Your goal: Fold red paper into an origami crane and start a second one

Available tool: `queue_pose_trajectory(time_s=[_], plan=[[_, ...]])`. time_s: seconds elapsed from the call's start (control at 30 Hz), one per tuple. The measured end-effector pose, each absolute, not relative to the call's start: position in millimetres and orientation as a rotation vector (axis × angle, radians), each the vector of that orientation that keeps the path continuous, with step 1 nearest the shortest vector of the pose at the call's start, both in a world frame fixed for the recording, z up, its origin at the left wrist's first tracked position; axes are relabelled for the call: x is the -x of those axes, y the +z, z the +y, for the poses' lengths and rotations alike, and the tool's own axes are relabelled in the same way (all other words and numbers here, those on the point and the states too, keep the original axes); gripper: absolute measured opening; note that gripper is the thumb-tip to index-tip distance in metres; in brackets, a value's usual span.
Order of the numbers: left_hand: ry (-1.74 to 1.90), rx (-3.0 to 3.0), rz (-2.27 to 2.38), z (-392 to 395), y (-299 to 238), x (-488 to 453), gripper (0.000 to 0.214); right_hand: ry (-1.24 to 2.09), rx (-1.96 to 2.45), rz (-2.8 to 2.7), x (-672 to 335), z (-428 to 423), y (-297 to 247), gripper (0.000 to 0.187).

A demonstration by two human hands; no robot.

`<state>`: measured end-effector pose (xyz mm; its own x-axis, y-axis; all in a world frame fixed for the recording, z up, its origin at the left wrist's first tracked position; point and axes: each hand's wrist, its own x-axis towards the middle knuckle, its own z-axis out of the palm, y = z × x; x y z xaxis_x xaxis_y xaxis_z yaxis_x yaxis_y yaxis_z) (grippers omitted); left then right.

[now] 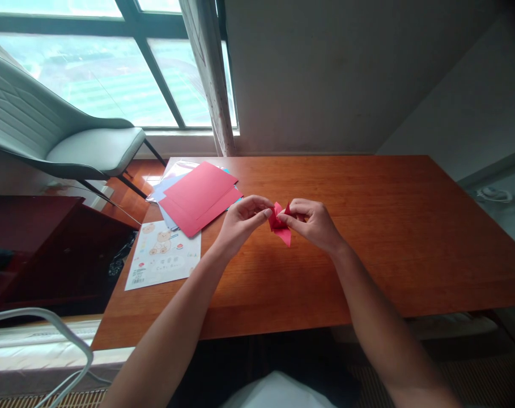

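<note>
A small folded piece of red paper (280, 226) hangs just above the middle of the wooden table (388, 226). My left hand (242, 222) pinches its left side with fingers closed. My right hand (312, 224) pinches its right side, also closed. A pointed flap of the paper sticks down between the two hands. Both forearms reach in from the near edge.
A stack of red and pale blue paper sheets (198, 195) lies at the table's far left. A printed sheet with cartoon figures (164, 255) lies near the left edge. A grey chair (70, 141) stands by the window. A dark cabinet (49, 243) sits left of the table.
</note>
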<state>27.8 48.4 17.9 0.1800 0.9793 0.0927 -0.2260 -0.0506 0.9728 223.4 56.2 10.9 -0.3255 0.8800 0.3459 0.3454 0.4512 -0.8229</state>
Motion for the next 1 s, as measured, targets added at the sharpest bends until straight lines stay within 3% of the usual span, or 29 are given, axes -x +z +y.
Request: queue_pose_trajectory(time_s=[0.53,1.0], plan=[[1.038,-1.207,0.887,51,18,-19,0.024,0.789,0.996,-1.905,-224,56,11,0.015],[1.115,-1.217,0.917,50,18,-21,0.031,0.785,0.967,-1.877,-225,58,7,0.014]])
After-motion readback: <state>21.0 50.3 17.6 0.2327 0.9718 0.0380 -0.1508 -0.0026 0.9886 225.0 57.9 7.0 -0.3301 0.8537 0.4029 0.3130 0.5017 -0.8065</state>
